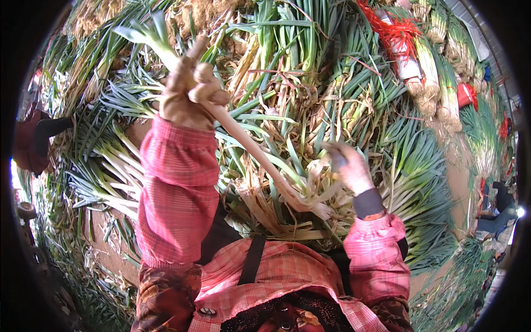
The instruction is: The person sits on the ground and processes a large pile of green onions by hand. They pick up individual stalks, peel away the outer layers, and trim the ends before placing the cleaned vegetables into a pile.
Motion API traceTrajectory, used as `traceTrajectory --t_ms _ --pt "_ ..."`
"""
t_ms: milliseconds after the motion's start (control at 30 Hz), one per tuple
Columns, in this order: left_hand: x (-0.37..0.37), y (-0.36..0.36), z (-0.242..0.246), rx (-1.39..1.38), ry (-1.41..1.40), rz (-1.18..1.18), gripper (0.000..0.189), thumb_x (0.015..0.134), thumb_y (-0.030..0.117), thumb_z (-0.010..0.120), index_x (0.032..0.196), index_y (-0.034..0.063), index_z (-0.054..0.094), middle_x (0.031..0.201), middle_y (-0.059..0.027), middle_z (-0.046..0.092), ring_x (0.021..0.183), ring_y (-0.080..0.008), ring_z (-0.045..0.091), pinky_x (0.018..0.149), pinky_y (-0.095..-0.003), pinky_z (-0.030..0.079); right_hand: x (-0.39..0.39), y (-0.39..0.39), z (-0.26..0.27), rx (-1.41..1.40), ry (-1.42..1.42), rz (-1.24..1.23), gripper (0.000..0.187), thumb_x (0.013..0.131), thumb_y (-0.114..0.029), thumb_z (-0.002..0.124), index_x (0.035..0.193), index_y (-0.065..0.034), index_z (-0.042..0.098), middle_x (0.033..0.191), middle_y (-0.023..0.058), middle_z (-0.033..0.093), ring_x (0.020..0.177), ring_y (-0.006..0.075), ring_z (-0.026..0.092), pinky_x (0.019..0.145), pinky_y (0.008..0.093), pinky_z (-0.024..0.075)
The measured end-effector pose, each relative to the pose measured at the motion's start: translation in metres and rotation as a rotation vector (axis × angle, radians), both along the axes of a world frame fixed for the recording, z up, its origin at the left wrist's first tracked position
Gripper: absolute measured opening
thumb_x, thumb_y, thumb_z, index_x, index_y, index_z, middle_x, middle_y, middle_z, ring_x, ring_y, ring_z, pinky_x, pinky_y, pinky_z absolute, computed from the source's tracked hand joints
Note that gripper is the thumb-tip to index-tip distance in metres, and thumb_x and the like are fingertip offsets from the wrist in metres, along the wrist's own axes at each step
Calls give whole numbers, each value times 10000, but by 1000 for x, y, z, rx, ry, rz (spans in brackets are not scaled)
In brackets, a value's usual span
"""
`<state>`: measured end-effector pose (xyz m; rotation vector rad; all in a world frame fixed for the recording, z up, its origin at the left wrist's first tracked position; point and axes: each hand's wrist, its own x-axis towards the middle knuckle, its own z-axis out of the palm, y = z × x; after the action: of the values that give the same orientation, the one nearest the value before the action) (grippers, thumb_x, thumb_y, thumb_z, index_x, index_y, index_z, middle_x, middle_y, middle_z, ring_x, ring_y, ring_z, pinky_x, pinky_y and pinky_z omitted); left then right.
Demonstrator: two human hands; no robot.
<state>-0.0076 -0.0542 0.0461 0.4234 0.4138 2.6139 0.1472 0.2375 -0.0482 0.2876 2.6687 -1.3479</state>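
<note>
My left hand (191, 89), looking brown and dirty or gloved, is closed around a long Welsh onion (249, 145). The onion slants across in front of me; its trimmed green leaves (155, 45) stick out past the hand, and its pale shank runs down to the right. Loose peeled leaves (315, 186) hang around the lower end. To the right, my right hand (350, 166) is blurred, its fingers pointing left above these leaves. Something dark shows at its fingers, and whether it grips anything is unclear. Dry outer leaves (257, 199) are heaped before my lap.
White-shanked onions (120, 166) lie to the left, and a fanned pile (423, 195) lies to the right. Large untrimmed bunches (290, 41) fill the far side. Red ties (394, 33) rest on bundled onions at upper right. Another person (35, 137) is at far left.
</note>
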Motion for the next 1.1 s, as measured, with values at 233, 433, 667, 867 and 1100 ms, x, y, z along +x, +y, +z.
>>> traceTrajectory --t_ms 233,433,667,867,1100 --pt "-27 -8 -19 23 -372 -82 311 847 269 526 1063 46 536 513 58 476 368 -60 401 411 -256 315 -9 -136 36 -348 157 418 240 828 -245 553 844 -12 495 686 97 527 635 140 491 571 293 400" --pt "-109 -99 -38 -127 -325 103 273 869 276 463 1022 63 538 504 60 469 371 -67 383 419 -251 313 98 -71 47 -1147 -454 -126 398 877 -325 478 1123 -12 460 651 7 497 504 101 439 391 229 341" --pt "-151 -160 -79 -226 -477 361 263 895 283 389 975 83 540 493 62 461 374 -74 362 429 -245 311 206 22 30 222 -38 -342 320 808 -324 520 860 -9 502 806 84 528 675 203 518 629 360 466" --pt "-102 -186 -58 -288 -248 309 330 906 307 379 1089 62 505 623 21 514 489 -88 423 526 -266 350 196 73 35 -795 340 -839 293 874 -203 468 1145 -100 515 785 -51 429 618 45 420 575 252 430" --pt "-82 -202 26 -369 49 367 344 930 222 280 1116 1 468 742 -7 561 509 -96 487 517 -279 361 77 12 2 -784 -168 -397 414 783 -301 612 1090 -37 528 906 55 577 776 137 541 659 272 457"
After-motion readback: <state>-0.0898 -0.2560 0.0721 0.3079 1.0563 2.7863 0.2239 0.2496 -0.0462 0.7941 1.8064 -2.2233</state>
